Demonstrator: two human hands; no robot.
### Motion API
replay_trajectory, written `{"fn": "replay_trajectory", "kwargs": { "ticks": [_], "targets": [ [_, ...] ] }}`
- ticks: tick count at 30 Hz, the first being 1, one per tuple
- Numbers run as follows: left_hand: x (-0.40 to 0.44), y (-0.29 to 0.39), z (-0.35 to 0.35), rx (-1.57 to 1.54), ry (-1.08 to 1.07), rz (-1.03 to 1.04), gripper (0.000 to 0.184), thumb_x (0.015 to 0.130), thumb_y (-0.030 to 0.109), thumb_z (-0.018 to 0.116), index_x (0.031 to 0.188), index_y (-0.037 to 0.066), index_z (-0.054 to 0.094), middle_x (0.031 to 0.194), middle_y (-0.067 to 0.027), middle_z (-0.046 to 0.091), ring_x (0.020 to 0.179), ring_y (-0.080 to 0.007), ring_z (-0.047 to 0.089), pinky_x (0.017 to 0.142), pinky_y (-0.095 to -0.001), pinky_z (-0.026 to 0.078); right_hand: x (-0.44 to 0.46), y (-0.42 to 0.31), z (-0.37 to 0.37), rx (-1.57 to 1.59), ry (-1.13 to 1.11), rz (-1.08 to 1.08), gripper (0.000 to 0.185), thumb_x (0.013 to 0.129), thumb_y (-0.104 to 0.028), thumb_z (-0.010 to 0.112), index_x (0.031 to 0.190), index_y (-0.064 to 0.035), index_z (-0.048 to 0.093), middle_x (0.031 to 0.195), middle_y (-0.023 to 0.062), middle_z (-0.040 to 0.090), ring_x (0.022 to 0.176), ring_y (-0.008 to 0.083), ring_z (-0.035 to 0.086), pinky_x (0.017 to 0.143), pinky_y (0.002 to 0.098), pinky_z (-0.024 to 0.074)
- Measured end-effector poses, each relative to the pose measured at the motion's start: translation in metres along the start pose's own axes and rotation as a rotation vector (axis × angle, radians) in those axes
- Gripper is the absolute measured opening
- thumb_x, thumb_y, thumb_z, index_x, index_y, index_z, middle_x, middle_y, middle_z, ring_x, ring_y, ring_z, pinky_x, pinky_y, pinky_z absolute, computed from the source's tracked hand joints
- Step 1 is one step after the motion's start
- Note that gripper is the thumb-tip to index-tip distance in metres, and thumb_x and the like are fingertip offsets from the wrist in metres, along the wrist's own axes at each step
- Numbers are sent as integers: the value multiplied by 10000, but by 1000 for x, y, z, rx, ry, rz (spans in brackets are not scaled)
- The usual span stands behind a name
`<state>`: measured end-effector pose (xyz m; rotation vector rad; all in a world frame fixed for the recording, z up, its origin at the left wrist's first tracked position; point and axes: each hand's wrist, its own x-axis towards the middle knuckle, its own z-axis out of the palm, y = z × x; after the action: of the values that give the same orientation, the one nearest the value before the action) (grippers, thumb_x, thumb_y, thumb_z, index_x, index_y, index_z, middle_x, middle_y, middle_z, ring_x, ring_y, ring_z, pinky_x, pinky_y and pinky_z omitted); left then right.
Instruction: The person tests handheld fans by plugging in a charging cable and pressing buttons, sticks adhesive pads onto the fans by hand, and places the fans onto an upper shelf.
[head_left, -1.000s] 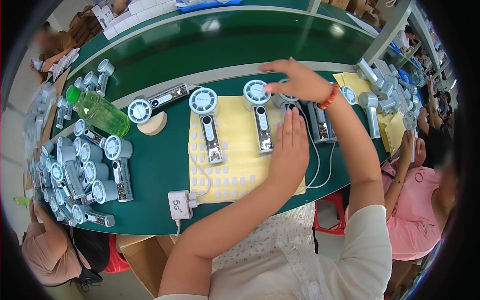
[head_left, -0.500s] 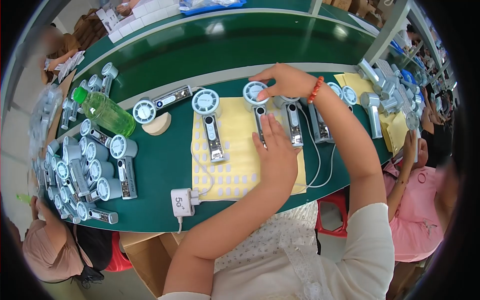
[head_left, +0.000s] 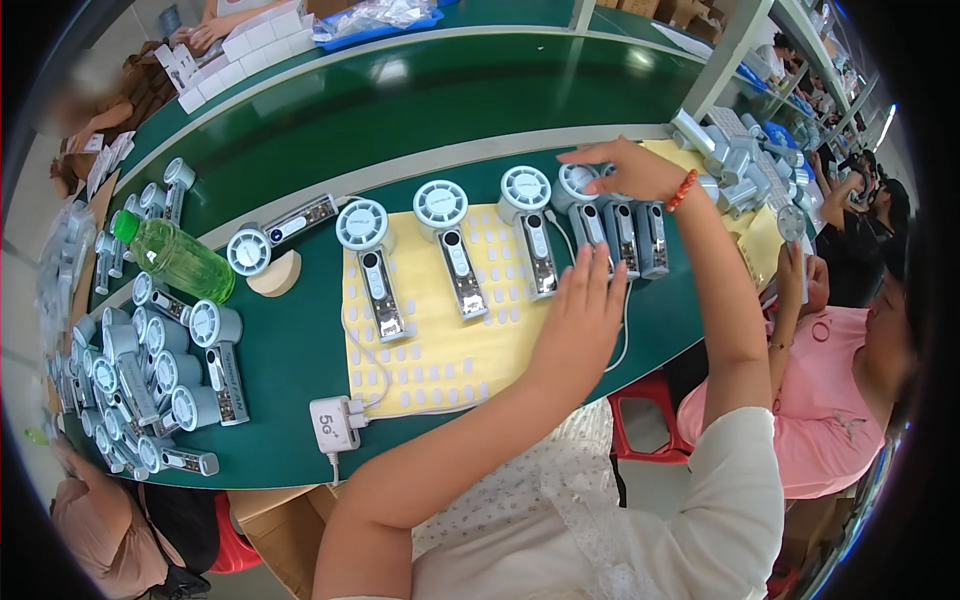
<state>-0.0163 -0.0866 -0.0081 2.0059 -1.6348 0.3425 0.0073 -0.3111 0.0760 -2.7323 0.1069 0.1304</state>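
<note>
Several light-blue handheld fans stand out on the yellow sheet (head_left: 420,375) and the table to its right. My right hand (head_left: 640,170), with a red bead bracelet at the wrist, grips the round head of one handheld fan (head_left: 576,182) between thumb and fingers. Fingers stretched out, my left hand (head_left: 578,325) lies against the lower handle of that fan. To the left are three separate fans: one (head_left: 525,188) close by, another (head_left: 440,204) mid-sheet, and a third (head_left: 365,226) at the sheet's left edge. Two more handles (head_left: 652,240) stand right of the held fan, heads partly hidden by my hand.
A white charger plug (head_left: 334,424) with cables sits at the sheet's lower left corner. Piled fans (head_left: 160,370) and a green bottle (head_left: 180,260) are at left. More fans (head_left: 745,170) heap at right. A co-worker in pink (head_left: 790,400) sits on the right.
Both hands have moved right, from one fan to another along the row. The fans left behind stand farther left and more spread out. The camera view has shifted slightly.
</note>
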Motion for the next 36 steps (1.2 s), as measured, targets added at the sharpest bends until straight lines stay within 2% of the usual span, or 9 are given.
{"fn": "replay_trajectory", "kwargs": {
  "ticks": [1, 2, 6, 8, 15, 18, 24, 30, 36],
  "targets": [
    [2, 5, 6, -7, -2, 33, 643, 784, 225, 639, 1318, -22, 381, 1381, -276, 312, 1299, -390, 310, 1036, -429, 326, 1, 3, 0, 49, 3, -15, 462, 778, -100, 669, 1228, -112, 563, 1204, 125, 586, 1111, 250, 544, 962, 339, 394],
    [7, 6, 14, -15, 49, 51, 551, 797, 145, 580, 1282, -56, 415, 1363, -272, 351, 1277, -372, 357, 1030, -403, 347, 4, 9, 2, 98, 7, -30, 454, 776, -94, 670, 1218, -106, 570, 1191, 124, 595, 1097, 245, 553, 952, 333, 402],
    [18, 2, 40, 142, 36, 24, 481, 780, 85, 528, 1219, -101, 466, 1326, -265, 413, 1254, -353, 401, 1039, -369, 344, 3, 16, 11, 203, 90, -16, 426, 753, -134, 710, 1169, -128, 614, 1082, 136, 643, 964, 245, 603, 897, 326, 434],
    [17, 0, 47, 150, 56, 36, 457, 766, 64, 513, 1185, -116, 492, 1300, -260, 449, 1235, -345, 432, 1033, -350, 355, 2, 20, 13, 246, 115, -21, 422, 752, -134, 710, 1164, -127, 619, 1071, 129, 649, 960, 223, 602, 890, 316, 436],
    [20, -1, 46, 212, 60, 53, 408, 757, 63, 526, 1131, -99, 548, 1256, -250, 501, 1199, -323, 482, 993, -328, 402, -3, 17, 19, 314, 151, 42, 423, 757, -126, 706, 1171, -127, 618, 1065, 117, 654, 939, 185, 603, 876, 296, 441],
    [20, -1, 47, 195, 56, 49, 406, 759, 65, 526, 1132, -93, 550, 1262, -247, 498, 1201, -321, 481, 994, -328, 400, -2, 25, 25, 333, 192, -6, 423, 761, -140, 706, 1174, -128, 616, 1058, 113, 656, 923, 183, 606, 868, 294, 445],
    [21, -3, 44, 188, 35, 74, 415, 754, 74, 529, 1136, -89, 548, 1263, -244, 500, 1200, -319, 482, 988, -326, 403, 8, 22, 10, 281, 39, -41, 390, 796, -172, 676, 1167, -83, 595, 1095, 102, 609, 1014, 195, 551, 933, 309, 397],
    [20, -3, 43, 196, 38, 71, 420, 749, 81, 532, 1134, -87, 550, 1255, -242, 508, 1196, -318, 487, 979, -323, 411, 10, 24, 24, 205, 99, -123, 308, 840, -192, 630, 1128, -89, 591, 1053, 81, 554, 1040, 228, 499, 929, 328, 383],
    [21, -2, 42, 204, 33, 74, 414, 752, 78, 531, 1131, -87, 551, 1255, -242, 507, 1193, -320, 489, 976, -326, 415, 6, 19, 31, 48, 221, -174, 290, 848, -186, 621, 1119, -91, 582, 1046, 77, 562, 1040, 239, 482, 931, 323, 368]
  ]
}}
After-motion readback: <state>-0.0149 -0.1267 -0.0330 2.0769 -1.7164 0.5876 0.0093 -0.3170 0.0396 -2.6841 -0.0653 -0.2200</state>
